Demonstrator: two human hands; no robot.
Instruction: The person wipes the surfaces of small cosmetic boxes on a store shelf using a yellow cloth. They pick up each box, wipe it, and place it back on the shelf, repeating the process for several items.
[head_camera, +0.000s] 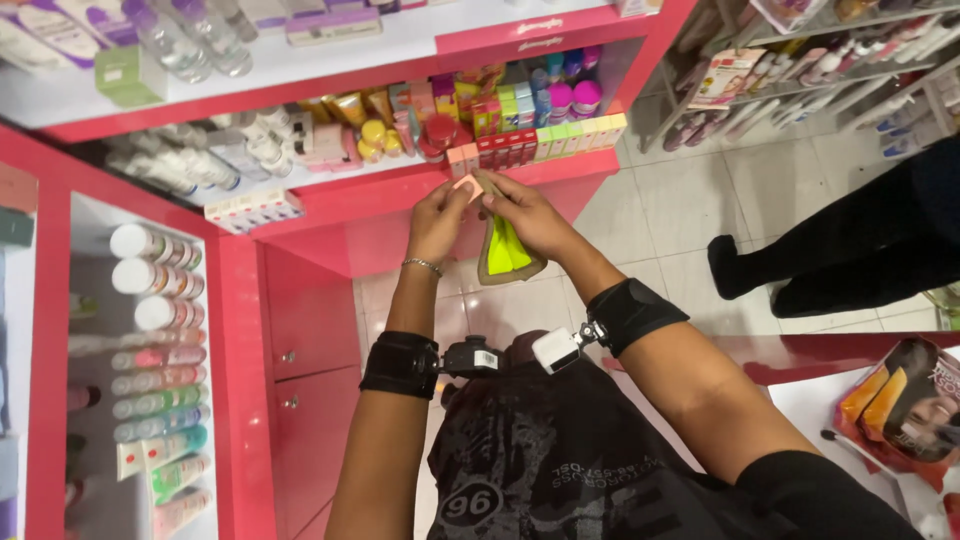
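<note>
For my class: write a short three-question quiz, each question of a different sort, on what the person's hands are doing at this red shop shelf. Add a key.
1. True or false: the left hand hangs free at the person's side.
2. Multiple choice: the bright yellow-green pieces are held by
A. the right hand
B. the left hand
C. nobody, they lie on the floor
3. Short answer: what small thing do both hands' fingers meet on at the shelf edge?

Key
1. False: it is raised to the shelf edge beside the right hand.
2. A
3. A small peach-coloured box, just below the row of small boxes.
</note>
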